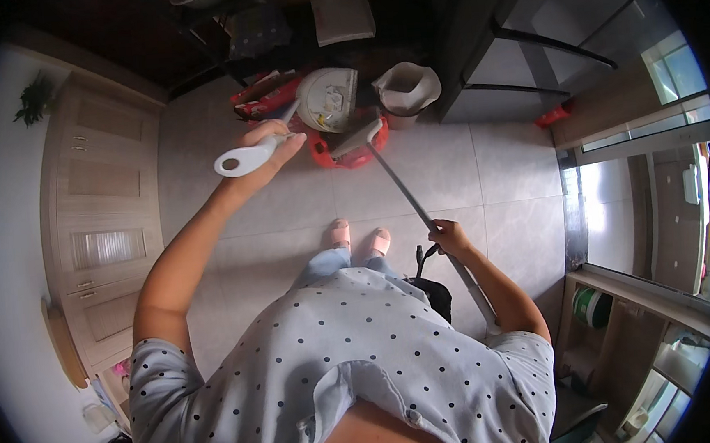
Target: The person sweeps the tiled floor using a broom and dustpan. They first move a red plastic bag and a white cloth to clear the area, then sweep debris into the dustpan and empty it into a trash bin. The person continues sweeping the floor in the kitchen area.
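Note:
My left hand (265, 139) is closed around the white handle of a dustpan (314, 105), held out ahead of me. Bits of paper and other litter lie in its pale pan. In my right hand (450, 238) is the grey pole of a broom (404, 188); the pole slants from beside my right arm toward the far middle. The broom's light head is at a red bag-like thing (352, 153), just beside the pan. Whether the head touches the bag or only hangs over it, I cannot tell.
A pale bin (407, 94) with a liner stands right of the dustpan. Behind the pan lies a red box (268, 96). Wooden cabinets (101, 182) line the left, and a dark glossy appliance (524, 45) stands far right. Something black (434, 298) is near my right leg.

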`<action>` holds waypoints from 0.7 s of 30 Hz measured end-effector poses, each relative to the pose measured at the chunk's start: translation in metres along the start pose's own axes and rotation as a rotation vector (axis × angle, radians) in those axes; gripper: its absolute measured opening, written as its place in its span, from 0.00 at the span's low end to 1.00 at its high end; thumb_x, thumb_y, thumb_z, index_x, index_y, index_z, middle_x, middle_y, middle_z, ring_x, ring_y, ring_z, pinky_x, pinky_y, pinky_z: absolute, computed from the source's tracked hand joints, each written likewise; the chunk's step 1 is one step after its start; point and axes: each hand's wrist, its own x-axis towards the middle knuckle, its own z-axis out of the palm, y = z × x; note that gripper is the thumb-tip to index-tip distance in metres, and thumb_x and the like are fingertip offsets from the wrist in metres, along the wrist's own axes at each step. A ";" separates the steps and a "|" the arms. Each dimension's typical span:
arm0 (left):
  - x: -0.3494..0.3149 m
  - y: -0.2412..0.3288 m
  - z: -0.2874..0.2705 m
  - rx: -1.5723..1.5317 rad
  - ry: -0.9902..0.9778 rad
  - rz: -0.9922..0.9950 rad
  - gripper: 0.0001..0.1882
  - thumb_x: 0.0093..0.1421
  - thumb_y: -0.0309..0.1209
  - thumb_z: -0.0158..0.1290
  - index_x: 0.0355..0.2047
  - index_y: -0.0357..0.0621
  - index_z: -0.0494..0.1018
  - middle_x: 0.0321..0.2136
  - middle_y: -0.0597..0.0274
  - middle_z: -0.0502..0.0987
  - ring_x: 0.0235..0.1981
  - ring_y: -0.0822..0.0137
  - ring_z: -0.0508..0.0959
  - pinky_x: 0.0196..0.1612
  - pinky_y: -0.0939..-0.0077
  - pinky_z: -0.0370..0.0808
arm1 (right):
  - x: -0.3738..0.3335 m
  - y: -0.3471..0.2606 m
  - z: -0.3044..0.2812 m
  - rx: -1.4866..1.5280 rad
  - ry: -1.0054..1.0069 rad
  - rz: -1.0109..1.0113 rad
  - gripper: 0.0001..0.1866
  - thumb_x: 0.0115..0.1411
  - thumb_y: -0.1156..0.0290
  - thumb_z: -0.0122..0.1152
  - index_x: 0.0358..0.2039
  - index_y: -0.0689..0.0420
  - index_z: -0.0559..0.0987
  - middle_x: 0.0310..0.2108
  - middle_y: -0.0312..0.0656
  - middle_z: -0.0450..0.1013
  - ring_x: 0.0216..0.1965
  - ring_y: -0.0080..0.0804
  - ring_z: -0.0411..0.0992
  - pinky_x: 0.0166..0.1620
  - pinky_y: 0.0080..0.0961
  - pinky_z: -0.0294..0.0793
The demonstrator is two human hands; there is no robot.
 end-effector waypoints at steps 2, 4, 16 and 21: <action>-0.003 0.001 0.003 0.003 -0.035 0.023 0.10 0.49 0.29 0.56 0.21 0.39 0.65 0.27 0.65 0.69 0.30 0.75 0.67 0.35 0.82 0.65 | -0.011 0.006 -0.002 -0.041 0.032 0.005 0.14 0.48 0.77 0.52 0.39 0.63 0.70 0.16 0.36 0.66 0.14 0.20 0.64 0.15 0.18 0.66; -0.006 -0.001 0.006 -0.018 -0.073 0.066 0.10 0.49 0.29 0.56 0.21 0.38 0.66 0.27 0.63 0.69 0.29 0.73 0.68 0.34 0.81 0.66 | -0.022 0.017 -0.005 -0.013 0.058 0.024 0.16 0.49 0.76 0.52 0.40 0.63 0.69 0.16 0.36 0.66 0.15 0.20 0.65 0.16 0.18 0.65; -0.022 -0.034 0.002 0.040 -0.036 0.083 0.09 0.49 0.27 0.55 0.22 0.38 0.65 0.25 0.63 0.69 0.25 0.73 0.68 0.30 0.81 0.66 | 0.009 0.002 0.012 0.150 0.161 -0.104 0.26 0.54 0.68 0.50 0.54 0.56 0.59 0.16 0.35 0.65 0.12 0.19 0.61 0.15 0.18 0.63; -0.026 -0.032 0.003 0.045 -0.019 0.078 0.09 0.48 0.27 0.56 0.22 0.37 0.66 0.25 0.62 0.69 0.24 0.72 0.69 0.28 0.81 0.66 | 0.053 0.002 0.026 0.352 0.106 -0.089 0.26 0.55 0.67 0.49 0.55 0.53 0.58 0.17 0.35 0.64 0.13 0.18 0.60 0.15 0.17 0.63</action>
